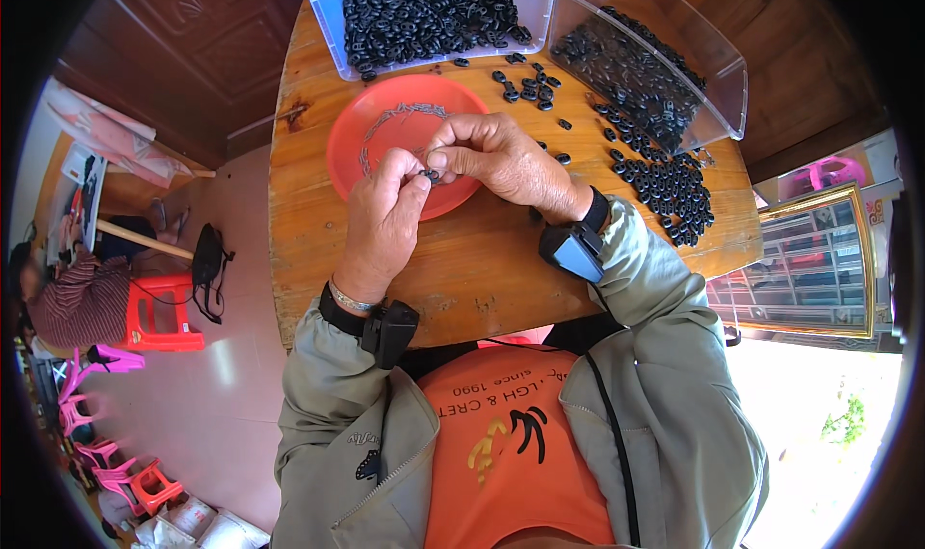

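My left hand (pixel 378 223) is closed in a pinch on a small black oval plastic piece (pixel 431 175), held over the near part of an orange-red plastic basin (pixel 342 130). Right beside it, my right hand (pixel 506 166) is also closed, its thumb and forefinger pressed together close to the same piece. Whatever lies between those right fingertips is too small to make out. Thin silvery metal pins (pixel 385 123) lie scattered along the inside of the basin beneath both hands.
The wooden table (pixel 458 298) bears a clear bin (pixel 332 19) heaped with black pieces and a tilted clear box (pixel 727 96) with more. Loose black pieces (pixel 665 187) spread at the right. A person (pixel 87 303) sits at the far left near a red stool (pixel 173 313).
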`<state>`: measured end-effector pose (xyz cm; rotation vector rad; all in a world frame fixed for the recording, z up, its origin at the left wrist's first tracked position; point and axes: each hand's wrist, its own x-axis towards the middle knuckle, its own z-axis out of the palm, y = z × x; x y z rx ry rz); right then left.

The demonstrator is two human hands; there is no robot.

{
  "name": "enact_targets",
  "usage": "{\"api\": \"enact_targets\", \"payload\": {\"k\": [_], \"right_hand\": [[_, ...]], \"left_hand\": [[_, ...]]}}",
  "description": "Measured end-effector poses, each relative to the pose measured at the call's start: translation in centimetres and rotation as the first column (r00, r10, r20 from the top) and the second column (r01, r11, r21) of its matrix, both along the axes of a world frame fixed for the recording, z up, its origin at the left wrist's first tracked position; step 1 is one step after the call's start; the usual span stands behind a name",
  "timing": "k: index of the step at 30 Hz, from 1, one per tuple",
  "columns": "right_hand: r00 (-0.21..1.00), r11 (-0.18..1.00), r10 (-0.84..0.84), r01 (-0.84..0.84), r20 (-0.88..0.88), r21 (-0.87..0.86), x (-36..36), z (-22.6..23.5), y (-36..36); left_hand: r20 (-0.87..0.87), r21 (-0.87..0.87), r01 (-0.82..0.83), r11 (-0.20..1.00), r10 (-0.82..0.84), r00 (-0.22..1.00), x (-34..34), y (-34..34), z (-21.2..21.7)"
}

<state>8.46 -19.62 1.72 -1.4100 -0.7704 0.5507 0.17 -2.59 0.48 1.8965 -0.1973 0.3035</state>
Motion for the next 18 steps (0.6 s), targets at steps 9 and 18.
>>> {"api": "enact_targets", "payload": {"k": [9, 18], "right_hand": [[0.983, 0.993, -0.031, 0.051, 0.182, -0.105, -0.29, 0.44, -0.10], [0.936, 0.973, -0.065, 0.136, 0.345, -0.185, -0.69, 0.30, 0.05]], "left_hand": [[0.025, 0.032, -0.002, 0.999, 0.001, 1.000, -0.03, 0.02, -0.13], [-0.058, -0.006, -0.001, 1.000, 0.001, 0.998, -0.04, 0.05, -0.40]]}}
